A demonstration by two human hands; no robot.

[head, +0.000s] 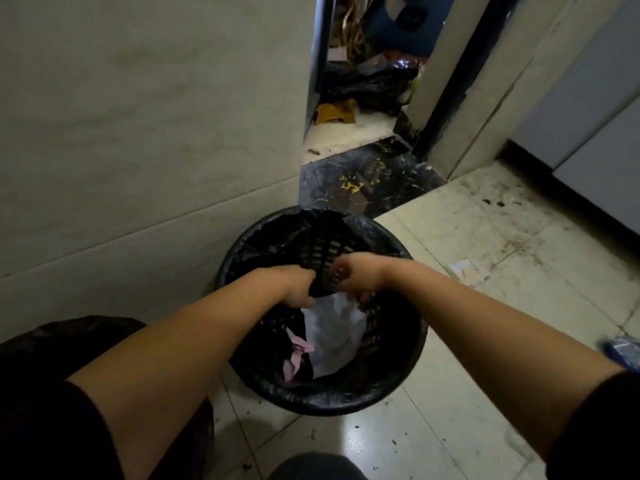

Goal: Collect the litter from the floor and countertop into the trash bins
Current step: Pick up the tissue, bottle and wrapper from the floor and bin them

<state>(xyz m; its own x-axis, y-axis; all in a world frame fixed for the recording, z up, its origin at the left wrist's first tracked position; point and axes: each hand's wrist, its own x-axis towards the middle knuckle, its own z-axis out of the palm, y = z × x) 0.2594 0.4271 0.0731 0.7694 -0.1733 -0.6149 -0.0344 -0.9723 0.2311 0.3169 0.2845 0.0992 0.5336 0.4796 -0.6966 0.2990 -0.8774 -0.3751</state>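
The tiled floor [450, 271] was stained and speckled, running to a doorway with a heap of black bags [367, 81] and yellowish scraps beyond it. One round black trash bin [322, 393] stood by the wall, lined with a black bag; a second dark, bagged shape [69, 337] at the lower left may have been another bin, though that could not be told. Both hands were over the bin: the left hand [299, 289] and the right hand [349, 277] each looked clenched on a dark piece of bag or mesh [322, 271] between them, just above a white paper [332, 337] and a pink scrap [298, 355] already inside. By my judgement the job was partly done: one pale paper scrap [465, 271] lay on the floor right of the bin, one bluish wrapper [623, 351] sat at the right edge, and small dark crumbs remained. No countertop was clearly shown.
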